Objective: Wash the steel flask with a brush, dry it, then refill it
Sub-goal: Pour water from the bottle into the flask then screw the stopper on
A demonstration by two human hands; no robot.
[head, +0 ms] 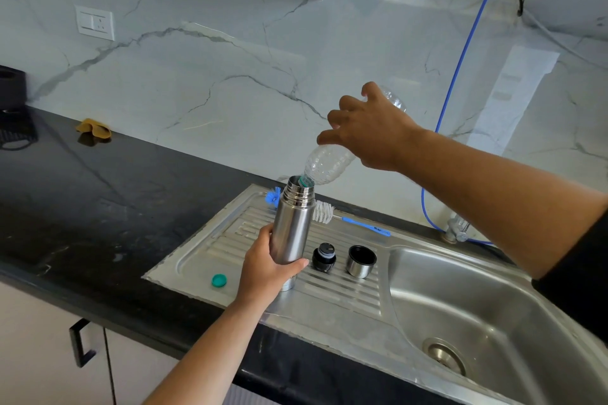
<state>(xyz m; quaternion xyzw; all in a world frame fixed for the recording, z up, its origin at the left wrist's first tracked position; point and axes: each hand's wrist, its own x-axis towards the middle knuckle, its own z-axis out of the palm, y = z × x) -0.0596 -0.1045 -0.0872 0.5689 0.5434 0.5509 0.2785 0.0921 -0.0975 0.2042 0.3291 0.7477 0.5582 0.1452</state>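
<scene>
1. The steel sink unit (362,299) fills the near right, its ribbed drainboard serving as the working surface, so any spill should run toward the basin.
2. Right hand (371,131) is up high, fingers curled round a clear plastic bottle (329,163), tipped steeply down to the left with its neck right at the flask's mouth. This looks like the refill step.
3. Steel flask (292,227) stands nearly upright, leaning slightly, its base on the drainboard; it sits directly below and left of the bottle hand.
4. Left hand (269,266) wraps the flask's lower body, thumb across the near side, steadying it so the mouth stays under the pour. The flask rises well above that grip.
5. The bottle brush (348,220) lies behind the flask at the far edge, set aside.
6. The steel cup lid (361,261) and black stopper (324,256) wait just right of the flask, ready for closing.
7. A small teal cap (219,280), probably the bottle's, rests left of the gripping hand.
</scene>
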